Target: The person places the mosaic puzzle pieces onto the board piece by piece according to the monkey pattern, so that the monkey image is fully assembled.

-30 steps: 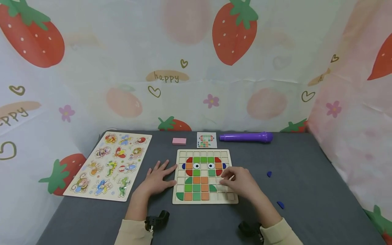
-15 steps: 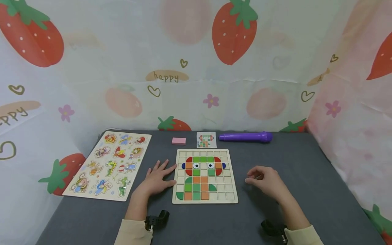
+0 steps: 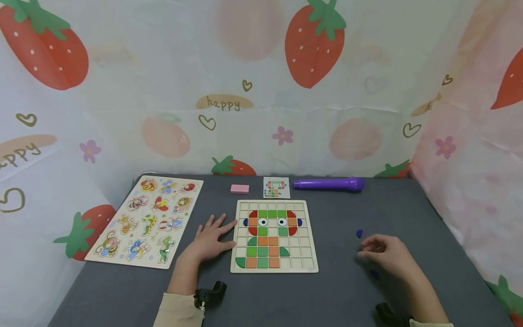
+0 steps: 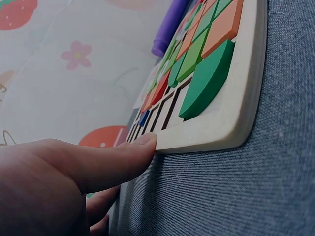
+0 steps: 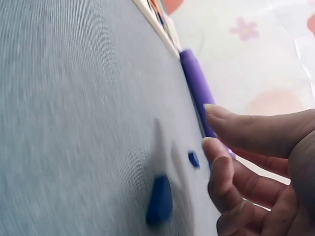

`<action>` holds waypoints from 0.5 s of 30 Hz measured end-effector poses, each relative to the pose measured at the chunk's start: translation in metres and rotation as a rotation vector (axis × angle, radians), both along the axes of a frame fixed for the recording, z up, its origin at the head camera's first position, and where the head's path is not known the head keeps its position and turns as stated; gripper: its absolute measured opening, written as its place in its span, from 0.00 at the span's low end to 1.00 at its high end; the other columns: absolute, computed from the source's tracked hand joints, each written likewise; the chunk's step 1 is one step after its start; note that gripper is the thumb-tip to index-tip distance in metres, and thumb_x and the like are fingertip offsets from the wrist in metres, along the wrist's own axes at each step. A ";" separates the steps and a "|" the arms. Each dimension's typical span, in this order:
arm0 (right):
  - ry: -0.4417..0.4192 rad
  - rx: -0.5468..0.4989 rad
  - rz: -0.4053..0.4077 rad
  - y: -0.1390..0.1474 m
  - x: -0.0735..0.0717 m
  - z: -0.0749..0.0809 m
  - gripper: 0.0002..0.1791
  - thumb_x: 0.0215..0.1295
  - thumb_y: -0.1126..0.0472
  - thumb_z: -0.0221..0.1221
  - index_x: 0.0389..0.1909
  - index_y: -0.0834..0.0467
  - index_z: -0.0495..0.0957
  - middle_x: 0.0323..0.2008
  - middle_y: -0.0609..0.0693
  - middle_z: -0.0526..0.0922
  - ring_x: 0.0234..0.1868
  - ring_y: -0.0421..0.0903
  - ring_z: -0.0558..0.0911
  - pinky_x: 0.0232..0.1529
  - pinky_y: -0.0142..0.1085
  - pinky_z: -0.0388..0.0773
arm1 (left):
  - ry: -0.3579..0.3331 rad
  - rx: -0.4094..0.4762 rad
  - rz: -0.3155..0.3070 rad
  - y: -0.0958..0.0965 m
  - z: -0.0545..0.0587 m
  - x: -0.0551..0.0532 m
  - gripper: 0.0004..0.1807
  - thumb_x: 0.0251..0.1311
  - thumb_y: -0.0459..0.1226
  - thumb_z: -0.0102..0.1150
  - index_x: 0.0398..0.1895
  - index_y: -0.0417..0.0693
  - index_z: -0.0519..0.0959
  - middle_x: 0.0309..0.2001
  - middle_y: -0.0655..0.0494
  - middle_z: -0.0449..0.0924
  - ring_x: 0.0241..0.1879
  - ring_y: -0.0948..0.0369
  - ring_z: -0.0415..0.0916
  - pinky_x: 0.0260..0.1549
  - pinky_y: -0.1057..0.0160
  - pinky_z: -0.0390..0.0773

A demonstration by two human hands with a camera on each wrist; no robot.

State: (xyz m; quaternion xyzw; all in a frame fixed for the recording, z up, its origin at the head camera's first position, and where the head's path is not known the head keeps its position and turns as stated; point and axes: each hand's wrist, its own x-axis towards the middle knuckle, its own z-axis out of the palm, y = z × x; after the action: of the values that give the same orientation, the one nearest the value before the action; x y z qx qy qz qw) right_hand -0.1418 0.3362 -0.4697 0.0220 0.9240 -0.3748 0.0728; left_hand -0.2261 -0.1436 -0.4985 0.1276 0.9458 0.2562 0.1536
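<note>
A square wooden grid board (image 3: 302, 261) lies on the table, bearing red, orange, green and blue tiles and two eye tiles (image 3: 282, 222). My left hand (image 3: 210, 238) is spread flat at its left side; in the left wrist view the thumb (image 4: 118, 164) touches the rim close to a dark green quarter-round tile (image 4: 206, 81). Over the table to the right, my right hand (image 3: 388, 254) hovers with loosely bent fingers and nothing between thumb and fingertips. Two blue half-round tiles lie by it: one farther back (image 3: 359, 233), the other (image 5: 160, 200) below the hand, in its shadow.
Behind the board lie a pink block (image 3: 239, 189), a small pattern card (image 3: 276, 187) and a purple microphone-shaped stick (image 3: 328, 184). An insect picture board (image 3: 140, 218) is at the left. A strawberry-print cloth (image 3: 237, 59) hangs along the table's back.
My right hand has moved away from the board's right side, rightward across the table to the blue tiles, with the fingers empty. The left hand has stayed at the board's left edge.
</note>
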 end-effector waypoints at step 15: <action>-0.150 0.035 0.138 0.024 0.011 -0.004 0.13 0.56 0.54 0.74 0.35 0.59 0.86 0.27 0.47 0.81 0.28 0.42 0.75 0.30 0.34 0.72 | -0.004 0.001 0.001 0.000 0.003 0.001 0.37 0.66 0.50 0.62 0.78 0.60 0.63 0.81 0.45 0.49 0.80 0.38 0.33 0.73 0.29 0.36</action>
State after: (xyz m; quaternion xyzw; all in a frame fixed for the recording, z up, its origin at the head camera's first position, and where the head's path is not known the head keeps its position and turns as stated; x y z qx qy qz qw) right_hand -0.1307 0.3601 -0.4733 -0.0126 0.9216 -0.3500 0.1670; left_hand -0.2251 -0.1437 -0.4956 0.1266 0.9453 0.2573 0.1555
